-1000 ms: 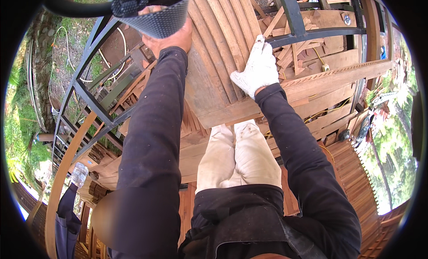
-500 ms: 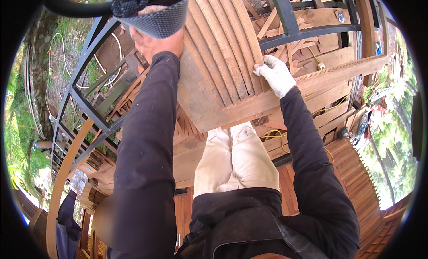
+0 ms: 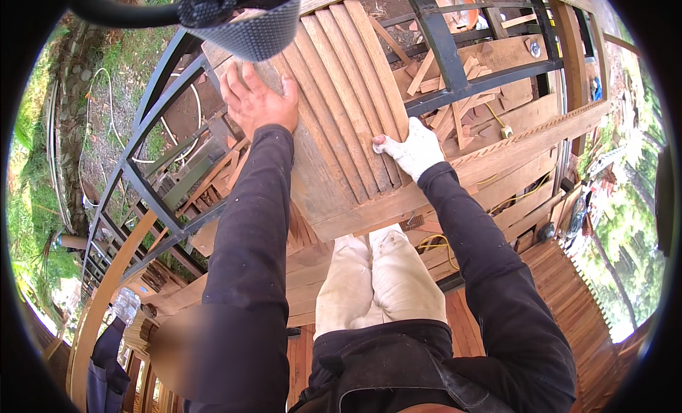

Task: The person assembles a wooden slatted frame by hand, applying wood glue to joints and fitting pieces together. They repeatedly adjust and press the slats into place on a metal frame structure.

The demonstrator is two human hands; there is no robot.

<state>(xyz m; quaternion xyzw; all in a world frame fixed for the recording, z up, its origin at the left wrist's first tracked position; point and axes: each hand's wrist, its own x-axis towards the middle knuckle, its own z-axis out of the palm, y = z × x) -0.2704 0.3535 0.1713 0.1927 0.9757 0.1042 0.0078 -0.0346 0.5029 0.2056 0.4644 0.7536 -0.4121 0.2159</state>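
Observation:
In the head view, several narrow wooden strips (image 3: 346,93) lie side by side, with gaps between them, on a broad wooden board (image 3: 312,178). My left hand (image 3: 261,104) is bare and lies on the board left of the strips, its fingers spread. My right hand (image 3: 415,151) wears a white glove with a bare thumb tip. It sits at the near right edge of the strips, thumb across the top and fingers bent over the outer side; the fingertips are partly hidden.
A black metal frame (image 3: 444,50) surrounds the work, with loose wood offcuts (image 3: 465,79) beyond it. On the right runs a notched wooden beam (image 3: 529,133). A yellow cord (image 3: 442,246) hangs below the board. A grey woven strap (image 3: 245,25) covers part of the upper view.
My left hand has come nearer, out from behind the strap, and spread on the board. My right hand has shifted left along the strips' edge. The board appears lower in view.

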